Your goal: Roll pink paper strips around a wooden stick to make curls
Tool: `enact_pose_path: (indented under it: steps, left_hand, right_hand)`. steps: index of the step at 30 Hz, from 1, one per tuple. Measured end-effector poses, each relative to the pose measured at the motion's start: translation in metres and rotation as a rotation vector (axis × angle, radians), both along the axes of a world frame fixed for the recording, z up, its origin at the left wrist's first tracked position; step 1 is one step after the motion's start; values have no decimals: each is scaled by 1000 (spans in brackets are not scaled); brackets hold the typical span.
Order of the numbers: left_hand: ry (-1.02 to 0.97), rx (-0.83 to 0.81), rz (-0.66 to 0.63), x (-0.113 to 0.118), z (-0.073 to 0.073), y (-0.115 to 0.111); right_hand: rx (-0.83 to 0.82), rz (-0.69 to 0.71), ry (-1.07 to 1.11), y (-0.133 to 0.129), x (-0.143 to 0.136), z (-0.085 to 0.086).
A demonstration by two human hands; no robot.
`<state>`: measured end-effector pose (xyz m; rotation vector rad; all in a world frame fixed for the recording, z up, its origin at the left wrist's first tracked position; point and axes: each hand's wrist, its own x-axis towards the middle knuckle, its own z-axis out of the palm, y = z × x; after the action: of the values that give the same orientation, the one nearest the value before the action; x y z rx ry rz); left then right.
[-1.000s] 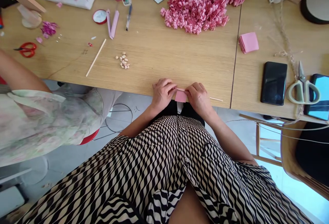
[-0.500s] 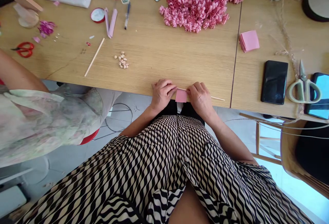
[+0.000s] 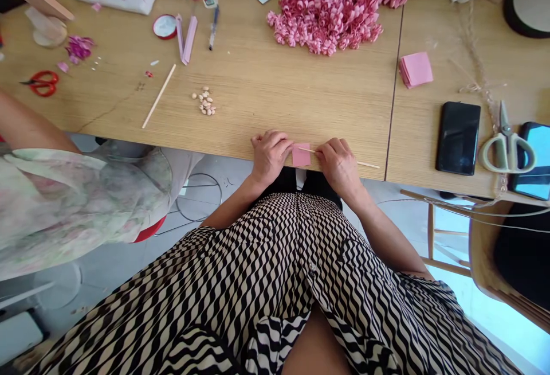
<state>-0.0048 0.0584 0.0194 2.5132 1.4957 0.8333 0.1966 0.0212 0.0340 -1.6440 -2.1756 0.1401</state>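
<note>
A small pink paper square (image 3: pixel 301 158) lies at the table's front edge between my hands. My left hand (image 3: pixel 270 156) pinches its left side between thumb and fingers. A thin wooden stick (image 3: pixel 368 164) runs through the closed fingers of my right hand (image 3: pixel 339 161). Its left tip rests over the upper part of the square, while the other end sticks out to the right. Part of the stick is hidden under my right hand.
A pink paper stack (image 3: pixel 416 69), a black phone (image 3: pixel 458 137) and scissors (image 3: pixel 507 148) are on the right. Curled pink paper strips (image 3: pixel 326 14) lie at the back. Left are peanut-like kernels (image 3: pixel 206 101), a second stick (image 3: pixel 158 96) and another person's arm (image 3: pixel 34 120).
My right hand has moved slightly right, drawing the stick's left tip away from my left fingers so that it shows over the square. The square has shifted slightly up and left.
</note>
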Motion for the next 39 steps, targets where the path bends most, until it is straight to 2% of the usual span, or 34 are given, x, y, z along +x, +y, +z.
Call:
enact_pose_path:
  steps: [17, 22, 27, 31, 39]
  left_hand:
    - [-87, -70, -1, -6, 1, 10]
    - [-155, 9, 41, -13, -1, -17]
    - [-118, 152, -29, -20, -24, -51]
    - [-107, 54, 8, -20, -35, -56]
    - [-124, -15, 32, -12, -36, -57]
  right_hand:
    - [-50, 28, -30, -3, -5, 5]
    - [-42, 56, -50, -5, -7, 4]
    - [-64, 92, -39, -6, -12, 5]
    - [-81, 108, -37, -7, -14, 5]
    - [-59, 132, -48, -16, -12, 8]
